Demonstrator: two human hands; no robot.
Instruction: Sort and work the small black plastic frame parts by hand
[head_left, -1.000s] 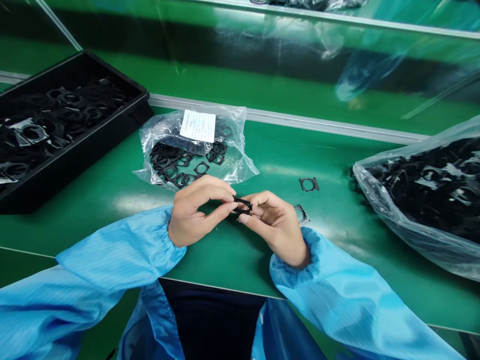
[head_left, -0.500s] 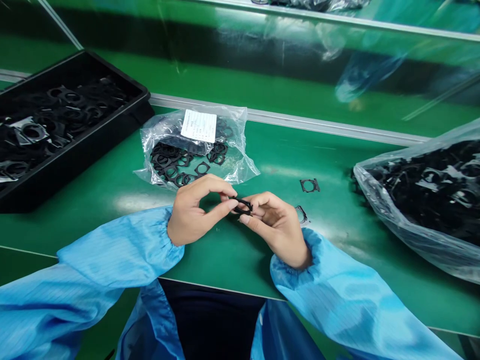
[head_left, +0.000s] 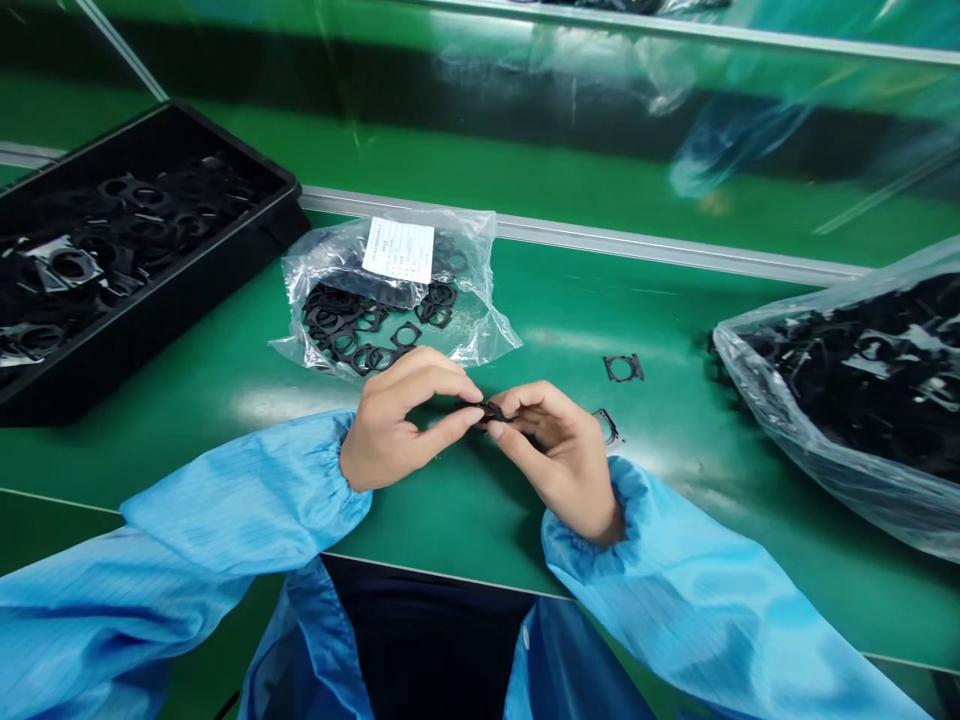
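Observation:
Between my two hands, above the green tabletop, is a small black ring-shaped plastic part (head_left: 493,412), seen nearly edge-on. My left hand (head_left: 409,420) pinches its left side between thumb and fingers. On its right side, the thumb and fingers of my right hand (head_left: 559,450) are closed on it. Whether it is one piece or two stacked pieces I cannot tell. To the right of my hands a flat black frame with a round hole (head_left: 623,368) lies on the table. Nearer, a second black frame (head_left: 606,427) is partly hidden by my right hand.
A clear bag (head_left: 480,330) of black rings with a white label (head_left: 399,250) lies beyond my hands. At the left stands a black bin (head_left: 247,215) heaped with black parts. A large open plastic bag (head_left: 795,440) of similar parts sits right. A metal strip (head_left: 600,237) edges the back.
The black part has turned from showing its ring opening to nearly edge-on. My fingers have drawn closer together around it. The surrounding things have stayed in place.

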